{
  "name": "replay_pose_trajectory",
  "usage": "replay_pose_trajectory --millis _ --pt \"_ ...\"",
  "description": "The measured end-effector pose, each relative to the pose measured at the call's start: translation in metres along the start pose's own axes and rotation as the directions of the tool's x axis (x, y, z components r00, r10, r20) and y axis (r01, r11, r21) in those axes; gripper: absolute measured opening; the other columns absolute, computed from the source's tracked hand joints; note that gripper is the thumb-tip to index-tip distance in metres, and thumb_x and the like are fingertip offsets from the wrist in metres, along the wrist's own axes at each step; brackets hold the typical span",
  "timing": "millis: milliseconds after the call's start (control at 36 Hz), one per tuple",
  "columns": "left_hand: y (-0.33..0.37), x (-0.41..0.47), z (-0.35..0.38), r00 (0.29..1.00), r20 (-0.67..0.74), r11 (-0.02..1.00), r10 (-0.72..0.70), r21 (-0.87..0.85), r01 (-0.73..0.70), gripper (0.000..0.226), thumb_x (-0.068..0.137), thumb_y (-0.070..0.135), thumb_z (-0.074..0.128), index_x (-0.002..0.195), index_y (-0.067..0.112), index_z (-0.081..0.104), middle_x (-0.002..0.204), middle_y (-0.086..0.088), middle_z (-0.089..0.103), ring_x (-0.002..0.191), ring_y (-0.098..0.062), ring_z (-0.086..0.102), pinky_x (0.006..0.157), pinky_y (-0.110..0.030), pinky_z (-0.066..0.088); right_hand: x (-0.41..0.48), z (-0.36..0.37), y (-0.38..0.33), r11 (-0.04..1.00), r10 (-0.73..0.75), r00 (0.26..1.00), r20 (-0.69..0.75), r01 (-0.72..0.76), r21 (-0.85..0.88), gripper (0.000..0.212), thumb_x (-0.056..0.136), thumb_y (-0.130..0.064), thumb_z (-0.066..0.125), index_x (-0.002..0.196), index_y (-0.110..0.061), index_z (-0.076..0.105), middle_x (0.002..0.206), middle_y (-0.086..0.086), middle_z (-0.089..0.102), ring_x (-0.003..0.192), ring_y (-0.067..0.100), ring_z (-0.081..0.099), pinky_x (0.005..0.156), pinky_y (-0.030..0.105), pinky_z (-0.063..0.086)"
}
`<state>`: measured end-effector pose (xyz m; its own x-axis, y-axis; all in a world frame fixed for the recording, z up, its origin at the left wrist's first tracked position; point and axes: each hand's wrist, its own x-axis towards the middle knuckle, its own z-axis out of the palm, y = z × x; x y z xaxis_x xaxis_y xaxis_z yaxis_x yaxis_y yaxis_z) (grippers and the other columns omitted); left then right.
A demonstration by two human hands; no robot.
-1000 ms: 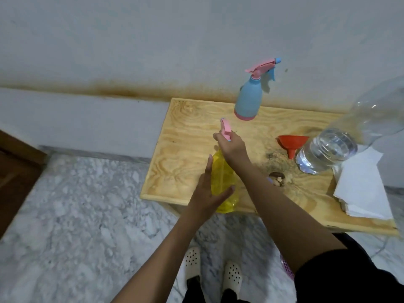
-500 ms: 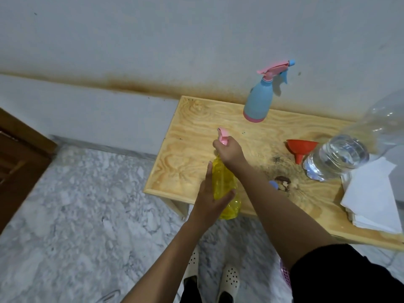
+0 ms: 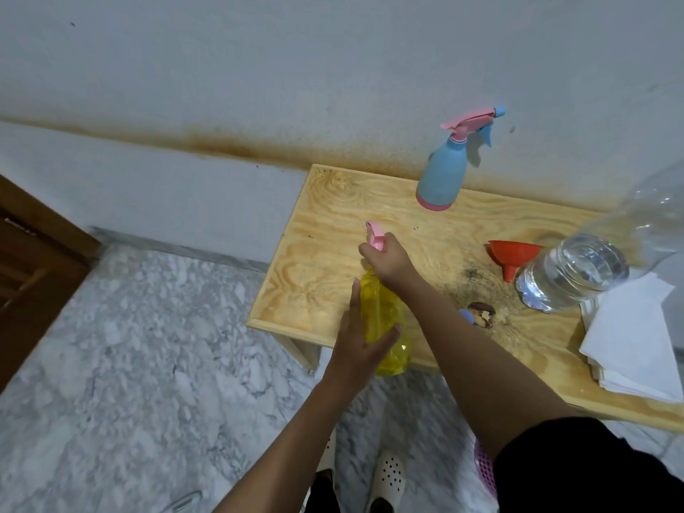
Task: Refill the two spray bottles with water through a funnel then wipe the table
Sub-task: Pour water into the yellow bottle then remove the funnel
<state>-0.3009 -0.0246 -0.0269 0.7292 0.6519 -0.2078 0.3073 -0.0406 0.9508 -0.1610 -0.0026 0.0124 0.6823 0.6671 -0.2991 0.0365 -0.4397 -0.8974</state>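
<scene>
A yellow spray bottle [image 3: 385, 320] with a pink spray head [image 3: 374, 235] stands at the front edge of the wooden table [image 3: 322, 261]. My left hand [image 3: 361, 346] wraps around its body. My right hand [image 3: 390, 261] is closed over the neck just under the spray head. A blue spray bottle [image 3: 444, 172] with a pink trigger stands at the back by the wall. A red funnel [image 3: 512, 255] sits beside a large clear water bottle [image 3: 577, 272], which leans to the right. A stack of white cloths [image 3: 636, 338] lies at the table's right end.
A dark knot [image 3: 481, 313] marks the wood near a small blue cap [image 3: 467, 315] half hidden by my right arm. Marble floor [image 3: 129, 364] spreads to the left, with a brown wooden door [image 3: 29, 275] at the far left. A pink basket [image 3: 485, 468] shows below the table.
The camera view has shifted slightly. Both hands stay on the yellow bottle; my right hand has turned a little at the spray head.
</scene>
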Motion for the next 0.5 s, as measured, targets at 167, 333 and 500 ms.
replay_pose_trajectory --millis 167,333,500 --pt "0.0 0.003 -0.002 0.999 0.021 0.999 0.04 -0.014 -0.04 0.094 0.076 0.051 0.062 0.147 0.042 0.0 0.135 0.033 0.016 0.109 0.038 0.015 0.082 0.008 0.022 -0.002 -0.002 -0.002 0.999 -0.003 1.0 -0.026 0.004 0.032 0.022 0.09 -0.023 0.057 0.096 -0.007 0.044 0.082 0.0 0.046 0.073 0.015 0.046 0.062 0.026 0.037" --pt "0.01 0.019 -0.015 0.994 0.056 0.995 0.095 0.029 -0.097 0.093 0.073 0.058 0.062 0.144 0.047 0.003 0.13 0.028 0.032 0.113 0.026 0.032 0.089 -0.004 0.034 -0.01 -0.018 -0.008 0.998 0.016 0.999 0.032 -0.018 0.054 0.031 0.093 -0.04 0.049 0.1 -0.01 0.054 0.085 0.0 0.053 0.08 0.015 0.052 0.077 0.035 0.042" --pt "0.029 0.046 -0.028 0.964 0.2 0.984 0.174 0.013 -0.18 0.096 0.076 0.052 0.065 0.149 0.037 0.004 0.146 0.021 0.028 0.133 0.001 0.035 0.105 -0.029 0.04 -0.013 -0.039 -0.025 0.991 -0.054 0.999 -0.002 0.054 0.126 0.018 0.095 -0.024 0.049 0.105 -0.01 0.057 0.104 0.01 0.068 0.092 0.018 0.061 0.082 0.034 0.047"
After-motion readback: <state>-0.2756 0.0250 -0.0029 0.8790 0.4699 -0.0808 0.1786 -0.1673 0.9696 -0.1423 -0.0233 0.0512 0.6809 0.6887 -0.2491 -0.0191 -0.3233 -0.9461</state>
